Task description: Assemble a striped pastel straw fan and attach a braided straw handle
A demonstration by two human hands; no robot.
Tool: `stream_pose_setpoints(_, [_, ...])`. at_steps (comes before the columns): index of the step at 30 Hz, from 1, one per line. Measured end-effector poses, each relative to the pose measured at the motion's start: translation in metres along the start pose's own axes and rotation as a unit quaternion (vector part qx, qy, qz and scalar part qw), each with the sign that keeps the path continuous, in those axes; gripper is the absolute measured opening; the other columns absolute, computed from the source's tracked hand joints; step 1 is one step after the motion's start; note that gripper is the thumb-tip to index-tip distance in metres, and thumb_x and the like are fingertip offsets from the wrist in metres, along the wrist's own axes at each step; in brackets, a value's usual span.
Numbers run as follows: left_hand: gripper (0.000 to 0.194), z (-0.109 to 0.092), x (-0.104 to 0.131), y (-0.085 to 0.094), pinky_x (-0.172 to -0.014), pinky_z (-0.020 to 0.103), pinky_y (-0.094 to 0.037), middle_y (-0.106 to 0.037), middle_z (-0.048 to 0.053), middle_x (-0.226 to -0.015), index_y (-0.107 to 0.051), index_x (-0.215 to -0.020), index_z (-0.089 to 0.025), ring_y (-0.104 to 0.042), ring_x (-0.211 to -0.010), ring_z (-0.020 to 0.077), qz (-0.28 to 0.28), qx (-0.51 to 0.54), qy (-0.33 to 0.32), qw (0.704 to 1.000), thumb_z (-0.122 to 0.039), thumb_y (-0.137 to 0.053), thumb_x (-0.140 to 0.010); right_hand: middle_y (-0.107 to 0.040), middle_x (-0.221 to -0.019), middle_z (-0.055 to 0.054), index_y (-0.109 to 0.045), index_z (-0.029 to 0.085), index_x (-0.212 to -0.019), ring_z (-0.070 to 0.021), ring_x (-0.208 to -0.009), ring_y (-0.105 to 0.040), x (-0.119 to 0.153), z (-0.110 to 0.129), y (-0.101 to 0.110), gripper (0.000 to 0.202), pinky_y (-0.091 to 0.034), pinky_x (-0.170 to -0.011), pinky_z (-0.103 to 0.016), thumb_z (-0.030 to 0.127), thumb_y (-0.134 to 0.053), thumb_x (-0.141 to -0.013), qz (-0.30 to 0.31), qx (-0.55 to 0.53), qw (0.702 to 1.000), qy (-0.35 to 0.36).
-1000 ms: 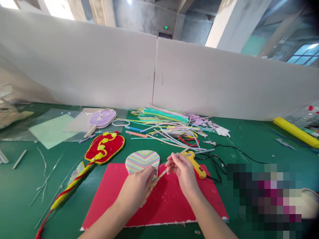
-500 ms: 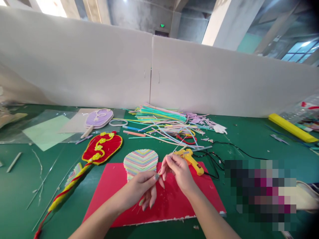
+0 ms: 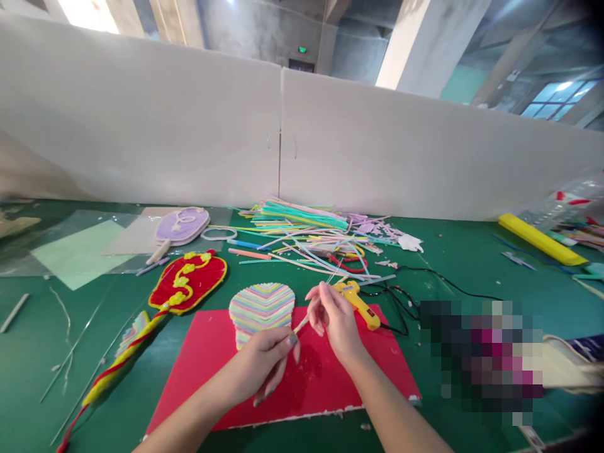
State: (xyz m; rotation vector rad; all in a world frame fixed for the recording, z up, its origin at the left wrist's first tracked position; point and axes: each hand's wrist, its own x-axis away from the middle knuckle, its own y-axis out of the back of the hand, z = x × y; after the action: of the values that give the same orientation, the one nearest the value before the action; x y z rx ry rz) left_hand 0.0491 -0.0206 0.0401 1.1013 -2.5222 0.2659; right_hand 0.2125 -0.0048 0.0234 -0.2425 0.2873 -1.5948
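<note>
A thin pale twisted strand [image 3: 302, 323] runs between my two hands above the red board [image 3: 368, 377]. My left hand [image 3: 274, 355] pinches its lower end between thumb and finger. Farther up, the fingers of my right hand [image 3: 330, 311] are closed on the strand, with fine wire ends sticking out beyond them. A striped pastel fan-shaped piece [image 3: 262, 308] lies on the board behind my left hand. Just beyond my right hand is a yellow glue gun [image 3: 362, 306] with a black cord.
Loose pastel pipe cleaners [image 3: 302, 217] are heaped at the back. A red and yellow fan [image 3: 189, 283] and a purple fan [image 3: 182, 226] lie left. A yellow bar [image 3: 540, 239] is at the right, near a blurred patch.
My hands have moved slightly apart, and more of the strand shows between them. My right hand has risen a little. The whole view has shifted slightly.
</note>
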Motion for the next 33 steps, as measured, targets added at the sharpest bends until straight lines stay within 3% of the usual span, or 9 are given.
stream_pose_setpoints(7, [0.041, 0.001, -0.006, -0.001, -0.034, 0.018, -0.014, -0.027, -0.011, -0.033, -0.052, -0.074, -0.017, -0.022, -0.029, 0.0061, -0.064, -0.068, -0.014, 0.996, -0.053, -0.033, -0.085, -0.044, -0.037, 0.007, -0.051, 0.017, -0.068, -0.0028, -0.029, -0.03, -0.007, 0.0, 0.008, 0.034, -0.018, -0.03, -0.014, 0.047, -0.049, -0.085, -0.019, -0.026, 0.999, -0.002])
stream_pose_setpoints(11, [0.037, 0.001, -0.004, -0.004, -0.048, 0.02, -0.028, -0.043, -0.005, -0.052, -0.053, -0.07, -0.016, -0.038, -0.049, 0.0085, -0.102, -0.155, -0.068, 0.98, -0.043, -0.034, -0.088, -0.043, -0.036, 0.007, -0.052, 0.017, -0.068, -0.0031, -0.028, -0.031, -0.009, 0.004, 0.011, 0.037, -0.019, -0.03, -0.014, 0.051, -0.05, -0.082, -0.061, -0.005, 0.998, 0.015])
stream_pose_setpoints(17, [0.038, 0.0, 0.001, -0.008, -0.064, 0.023, -0.036, -0.056, 0.0, -0.072, -0.052, -0.072, -0.018, -0.049, -0.069, 0.0133, -0.083, -0.206, -0.103, 0.969, -0.04, -0.028, -0.091, -0.043, -0.035, 0.007, -0.048, 0.018, -0.065, -0.0039, -0.028, -0.033, -0.009, 0.007, 0.01, 0.041, -0.021, -0.028, -0.013, 0.057, -0.052, -0.077, -0.113, 0.028, 0.993, 0.005])
stream_pose_setpoints(26, [0.038, -0.004, 0.007, -0.011, -0.06, 0.022, -0.035, -0.058, 0.0, -0.072, -0.052, -0.072, -0.02, -0.052, -0.068, 0.0142, -0.085, -0.267, -0.065, 0.958, -0.041, -0.027, -0.091, -0.04, -0.033, 0.009, -0.051, 0.018, -0.067, -0.0031, -0.026, -0.027, -0.019, 0.0, 0.021, 0.034, -0.016, -0.027, -0.014, 0.05, -0.056, -0.077, -0.127, -0.042, 0.991, 0.011])
stream_pose_setpoints(33, [0.037, -0.005, 0.008, -0.012, -0.062, 0.023, -0.036, -0.059, 0.001, -0.075, -0.054, -0.075, -0.02, -0.053, -0.069, 0.0143, -0.089, -0.267, -0.067, 0.957, -0.039, -0.026, -0.091, -0.037, -0.033, 0.01, -0.048, 0.018, -0.065, -0.0027, -0.026, -0.025, -0.021, 0.003, 0.03, 0.034, -0.017, -0.029, -0.014, 0.047, -0.055, -0.08, -0.143, -0.021, 0.988, 0.048])
